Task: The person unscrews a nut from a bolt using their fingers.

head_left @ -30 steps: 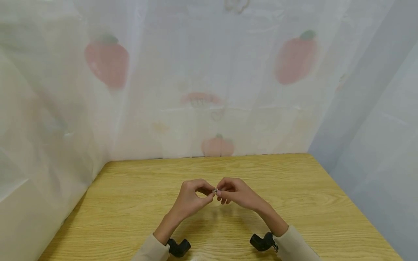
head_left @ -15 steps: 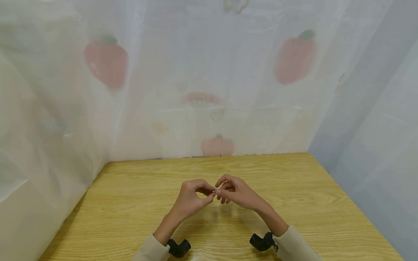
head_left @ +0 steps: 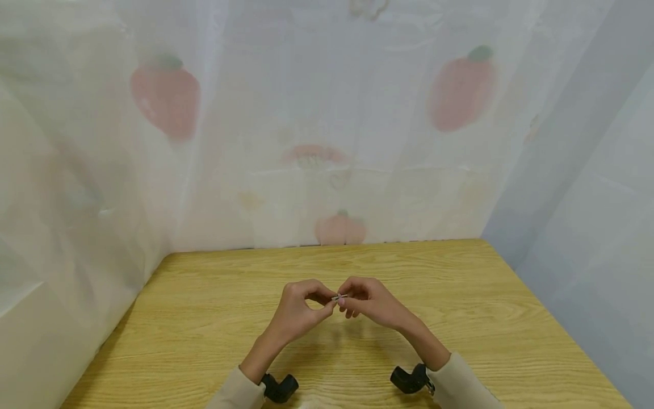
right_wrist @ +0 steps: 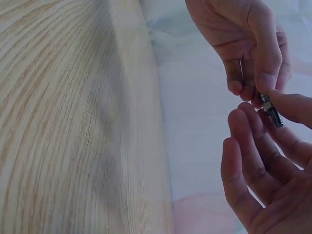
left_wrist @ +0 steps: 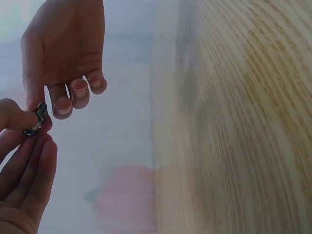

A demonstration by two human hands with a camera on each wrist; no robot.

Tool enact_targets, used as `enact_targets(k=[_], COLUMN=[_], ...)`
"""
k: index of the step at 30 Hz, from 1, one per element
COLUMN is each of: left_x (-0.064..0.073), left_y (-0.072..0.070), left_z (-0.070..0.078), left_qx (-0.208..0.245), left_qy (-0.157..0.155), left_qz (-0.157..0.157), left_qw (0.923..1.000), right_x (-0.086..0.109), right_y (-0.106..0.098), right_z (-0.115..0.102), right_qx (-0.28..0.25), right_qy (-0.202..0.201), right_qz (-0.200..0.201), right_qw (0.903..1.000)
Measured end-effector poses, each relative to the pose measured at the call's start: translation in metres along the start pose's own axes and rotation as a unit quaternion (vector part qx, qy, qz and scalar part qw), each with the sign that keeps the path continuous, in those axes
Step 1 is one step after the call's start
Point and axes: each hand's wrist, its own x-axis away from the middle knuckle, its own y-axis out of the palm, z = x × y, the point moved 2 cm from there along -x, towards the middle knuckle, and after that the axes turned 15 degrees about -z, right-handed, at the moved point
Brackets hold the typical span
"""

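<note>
Above the table, both hands meet at a small metal bolt (head_left: pixel 337 297) with a nut (right_wrist: pixel 267 105) on it. My left hand (head_left: pixel 301 309) pinches the bolt's head end between thumb and forefinger; those fingertips hide the head in the right wrist view. From the other side, my right hand (head_left: pixel 370 301) has its thumb and forefinger at the nut, pinching it. The bolt's threaded end (right_wrist: pixel 276 119) sticks out past the nut towards the right palm. In the left wrist view, the left fingers partly cover the bolt (left_wrist: pixel 40 115).
A wood-grain table (head_left: pixel 204 318) lies beneath the hands. Pale sheeting (head_left: pixel 383 142) with printed strawberries hangs behind it and along both sides. Black curved wrist mounts (head_left: pixel 280 388) sit by both sleeves.
Half a second ago the right forefinger was lifted away from the thumb; it is now back down at the nut. The left hand holds the bolt in nearly the same place throughout.
</note>
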Motion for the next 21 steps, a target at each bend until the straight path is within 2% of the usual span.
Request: enact_targets(k=[7, 12, 17, 21], left_x=[0.001, 0.002, 0.003, 0.002], left_y=[0.004, 0.004, 0.004, 0.004], left_z=[-0.019, -0.02, -0.021, -0.02], left_qx=[0.002, 0.001, -0.005, -0.001], left_qy=[0.006, 0.015, 0.01, -0.003], left_qz=[-0.008, -0.006, -0.006, -0.006], left_qw=[1.0, 0.9999, 0.9999, 1.0], right_x=[0.001, 0.002, 0.0, -0.001], right_y=[0.001, -0.001, -0.001, 0.0], right_z=[-0.001, -0.001, -0.002, 0.0], right_qx=[-0.008, -0.007, 0.003, 0.001], right_qy=[-0.023, 0.001, 0.022, 0.022], right_qz=[0.015, 0.023, -0.002, -0.011], right_qw=[0.9996, 0.9997, 0.9997, 0.9997])
